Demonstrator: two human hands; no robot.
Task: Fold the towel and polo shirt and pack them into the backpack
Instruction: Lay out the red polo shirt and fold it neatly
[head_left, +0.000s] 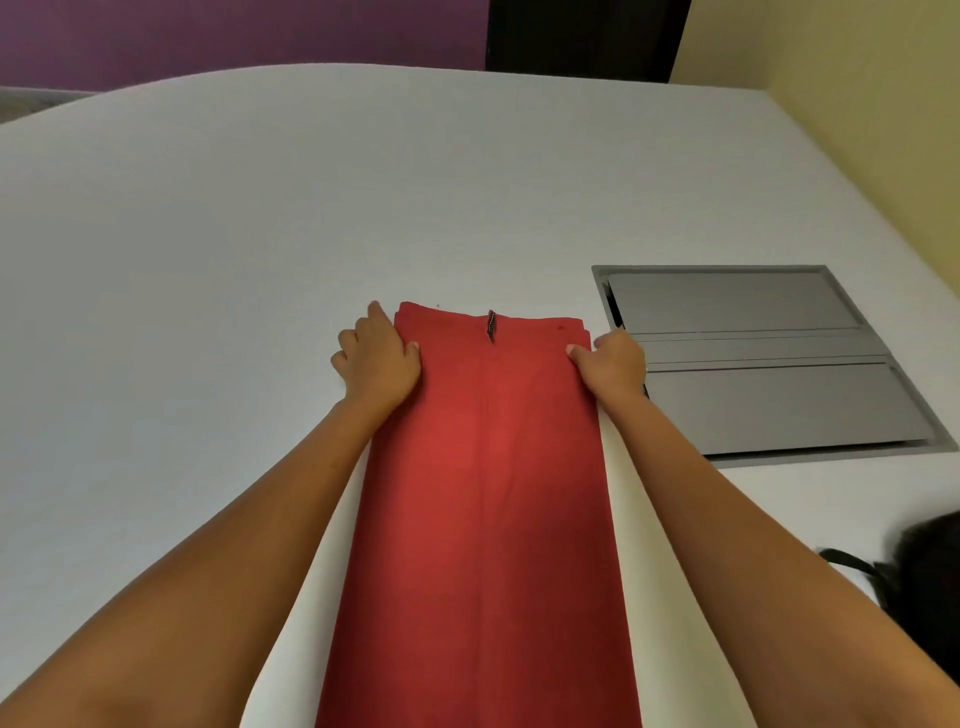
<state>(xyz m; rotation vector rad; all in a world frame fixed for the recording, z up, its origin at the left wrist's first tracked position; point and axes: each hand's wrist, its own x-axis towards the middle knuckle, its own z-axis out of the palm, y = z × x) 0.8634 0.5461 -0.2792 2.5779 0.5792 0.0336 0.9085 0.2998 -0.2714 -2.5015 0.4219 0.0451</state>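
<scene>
A red towel (488, 493) lies folded into a long narrow strip on the white table (234, 234), running from the near edge away from me. A small dark hanging loop (491, 326) sits at the middle of its far end. My left hand (376, 358) grips the strip's far left edge, thumb on top of the cloth. My right hand (613, 364) grips the far right edge, fingers curled round it. A black backpack (919, 577) shows partly at the right edge, with a strap lying on the table. No polo shirt is in view.
A grey metal cable hatch (753, 358) with two flaps is set into the table just right of my right hand. A yellow wall (857, 104) bounds the table on the right. The table's far edge curves away at the back left.
</scene>
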